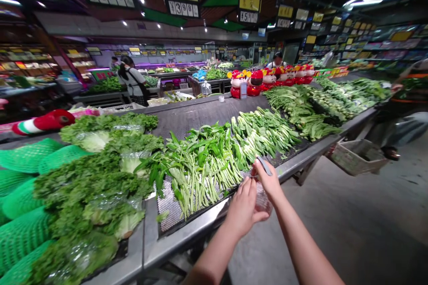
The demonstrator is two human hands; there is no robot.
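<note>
Both hands meet over the front edge of the vegetable stand. My right hand (269, 180) is closed around a slim grey handle-like item (265, 165); its far end is hidden. Below it is a clear, slightly reddish plastic package (263, 200), its contents too blurred to make out. My left hand (242, 209) grips this package from the left, fingers along its upper side and thumb beneath. Just beyond the hands, long-stemmed leafy greens (203, 173) lie on a perforated metal tray (169, 207), beside bunches of pale-stemmed greens (261, 136).
Wrapped lettuces (96, 187) and green foam netting (25, 227) fill the left. Red figurines (256, 82) line the stand's back. A crate (359, 156) is low at right, near another person (413, 93). A person in an apron (133, 82) stands behind.
</note>
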